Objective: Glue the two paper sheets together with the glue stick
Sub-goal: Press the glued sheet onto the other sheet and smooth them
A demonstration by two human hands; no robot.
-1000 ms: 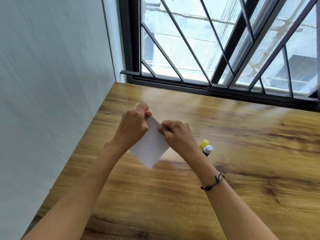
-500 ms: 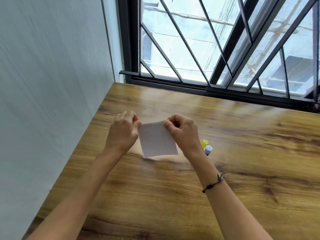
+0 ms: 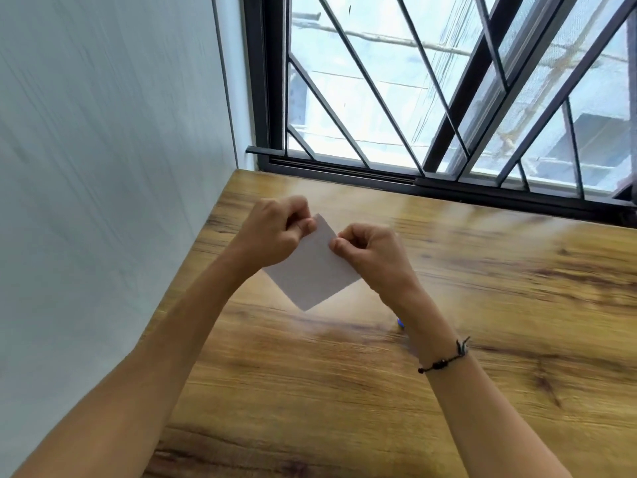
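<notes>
A small white square of paper [image 3: 312, 270] hangs above the wooden table [image 3: 344, 391], turned like a diamond with one corner pointing down. My left hand [image 3: 275, 232] pinches its upper left edge and my right hand [image 3: 368, 253] pinches its upper right edge. I cannot tell whether it is one sheet or two pressed together. The glue stick [image 3: 400, 323] lies on the table behind my right wrist; only a sliver of blue shows.
A pale wall runs along the table's left side. A window with a black frame and diagonal bars [image 3: 448, 132] closes the far edge. A dark cord bracelet [image 3: 444, 358] sits on my right wrist. Bare wood stretches to the right and toward me.
The paper has rotated from lying square between my hands to a diamond with a corner down. My right forearm now covers most of the glue stick.
</notes>
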